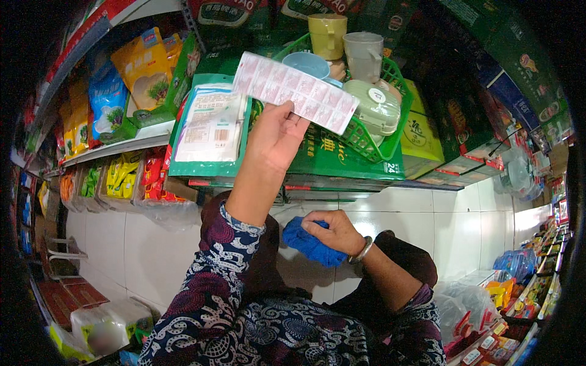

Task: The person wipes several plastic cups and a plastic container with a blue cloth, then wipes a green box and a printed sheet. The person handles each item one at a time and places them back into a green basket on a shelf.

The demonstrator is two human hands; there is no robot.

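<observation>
My left hand (278, 132), palm up, holds one long edge of a flat card (293, 89) printed with rows of pinkish panels. The card is tilted above the near edge of a green plastic basket (384, 148). In the basket are a yellow mug (328, 36), a clear plastic mug (364, 55), a light blue bowl (306, 65) and a pale green lidded container (374, 107). Lower down, over the floor, my right hand (333, 232) grips a bunched blue cloth (309, 247). A metal bangle (361, 250) circles the right wrist.
The basket stands on green cartons (316, 169). Left of it lies a green and white plastic packet (208, 123). Shelves with yellow and blue bags (107, 96) stand on the left. A stool (68, 293) is at lower left; plastic-wrapped goods (462, 306) are at lower right.
</observation>
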